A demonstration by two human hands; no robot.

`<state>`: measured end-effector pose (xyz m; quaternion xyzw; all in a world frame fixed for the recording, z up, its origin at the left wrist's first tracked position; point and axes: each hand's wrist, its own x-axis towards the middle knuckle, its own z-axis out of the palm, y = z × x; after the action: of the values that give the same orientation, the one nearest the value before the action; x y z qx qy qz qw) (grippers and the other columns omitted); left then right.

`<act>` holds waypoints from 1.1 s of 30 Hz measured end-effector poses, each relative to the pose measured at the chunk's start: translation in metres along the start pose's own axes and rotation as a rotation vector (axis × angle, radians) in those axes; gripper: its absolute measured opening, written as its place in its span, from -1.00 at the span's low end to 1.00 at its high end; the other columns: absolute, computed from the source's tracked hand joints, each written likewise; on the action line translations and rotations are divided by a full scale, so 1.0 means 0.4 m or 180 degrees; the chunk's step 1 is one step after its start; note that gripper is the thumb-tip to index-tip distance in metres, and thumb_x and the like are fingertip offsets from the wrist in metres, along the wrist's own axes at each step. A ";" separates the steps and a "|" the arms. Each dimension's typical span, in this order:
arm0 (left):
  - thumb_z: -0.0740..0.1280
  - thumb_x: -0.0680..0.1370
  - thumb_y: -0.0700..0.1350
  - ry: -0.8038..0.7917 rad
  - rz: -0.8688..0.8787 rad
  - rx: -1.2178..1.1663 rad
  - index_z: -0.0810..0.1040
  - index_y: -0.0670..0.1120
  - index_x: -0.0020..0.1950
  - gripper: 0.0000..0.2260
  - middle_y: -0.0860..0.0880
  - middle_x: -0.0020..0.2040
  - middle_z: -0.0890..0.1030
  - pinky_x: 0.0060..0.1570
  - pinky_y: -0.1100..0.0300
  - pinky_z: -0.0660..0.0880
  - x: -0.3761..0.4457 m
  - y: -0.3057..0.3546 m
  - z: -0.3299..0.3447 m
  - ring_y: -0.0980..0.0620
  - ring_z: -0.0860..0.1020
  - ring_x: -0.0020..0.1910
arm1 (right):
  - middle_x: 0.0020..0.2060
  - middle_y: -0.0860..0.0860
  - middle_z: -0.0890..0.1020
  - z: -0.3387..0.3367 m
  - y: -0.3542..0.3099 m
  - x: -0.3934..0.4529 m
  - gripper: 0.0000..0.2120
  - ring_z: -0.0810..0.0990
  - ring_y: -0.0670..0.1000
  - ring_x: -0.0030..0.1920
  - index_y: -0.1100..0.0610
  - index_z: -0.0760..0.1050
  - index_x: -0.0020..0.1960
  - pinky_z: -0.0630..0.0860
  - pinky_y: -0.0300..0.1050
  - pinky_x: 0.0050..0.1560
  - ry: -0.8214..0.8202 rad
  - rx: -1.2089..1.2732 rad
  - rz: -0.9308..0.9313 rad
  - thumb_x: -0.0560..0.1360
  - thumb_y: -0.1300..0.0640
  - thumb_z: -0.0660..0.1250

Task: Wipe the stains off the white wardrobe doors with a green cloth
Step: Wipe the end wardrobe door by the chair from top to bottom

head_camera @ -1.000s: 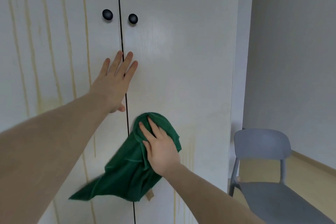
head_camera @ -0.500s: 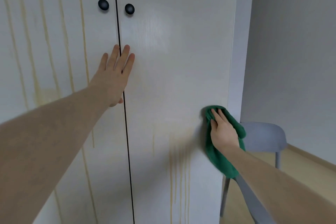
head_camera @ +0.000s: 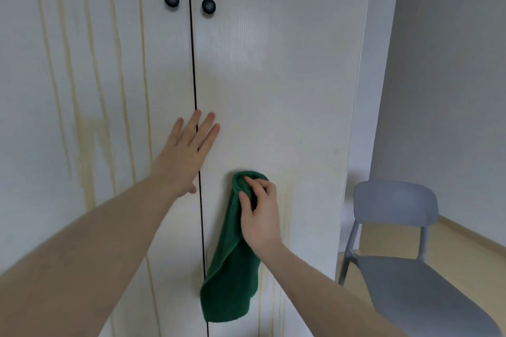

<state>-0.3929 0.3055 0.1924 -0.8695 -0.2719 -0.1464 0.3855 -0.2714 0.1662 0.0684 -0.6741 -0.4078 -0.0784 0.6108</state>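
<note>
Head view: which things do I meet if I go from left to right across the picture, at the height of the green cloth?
Stained left door → left hand → green cloth → right hand → grey chair.

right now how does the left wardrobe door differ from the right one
The left door carries many long yellowish drip streaks from top to bottom; the right door looks mostly clean above, with faint streaks only low down beside the green cloth. The left hand lies flat mostly on the left door, fingertips across the gap, while the right hand presses the cloth on the right door. Both are white, closed, each with one black knob.
</note>
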 end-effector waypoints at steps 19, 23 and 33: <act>0.57 0.33 0.33 0.0108 -0.0068 0.0129 -0.57 -0.27 0.51 0.45 -0.32 0.50 -0.59 0.57 -0.31 -0.26 0.019 0.007 0.043 -0.39 -0.44 0.55 | 0.59 0.01 0.23 -0.272 0.238 0.130 -0.43 0.52 0.18 0.32 0.03 0.30 0.58 0.59 0.07 0.10 0.0401 -0.1987 0.0627 0.60 0.10 0.34; 0.58 0.31 0.34 0.0157 -0.0093 0.0110 -0.57 -0.27 0.52 0.47 -0.31 0.50 -0.58 0.56 -0.32 -0.30 0.021 0.005 0.047 -0.39 -0.46 0.54 | 0.44 0.08 0.41 -0.247 0.214 0.134 -0.59 0.57 0.23 0.19 0.10 0.43 0.46 0.56 0.08 0.14 0.0671 -0.1484 0.0968 0.61 0.17 0.30; 0.58 0.31 0.33 0.0131 -0.0101 0.0123 -0.56 -0.26 0.52 0.46 -0.31 0.51 -0.58 0.58 -0.32 -0.22 0.018 0.005 0.041 -0.39 -0.45 0.55 | 0.40 -0.04 0.49 -0.099 0.026 0.167 -0.61 0.46 -0.03 0.37 0.09 0.54 0.40 0.38 -0.05 0.48 0.0656 -0.0376 -0.0366 0.59 0.11 0.43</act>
<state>-0.3852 0.3193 0.1835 -0.8543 -0.2804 -0.1651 0.4054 -0.2055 0.1622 0.1102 -0.6728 -0.3756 -0.2060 0.6033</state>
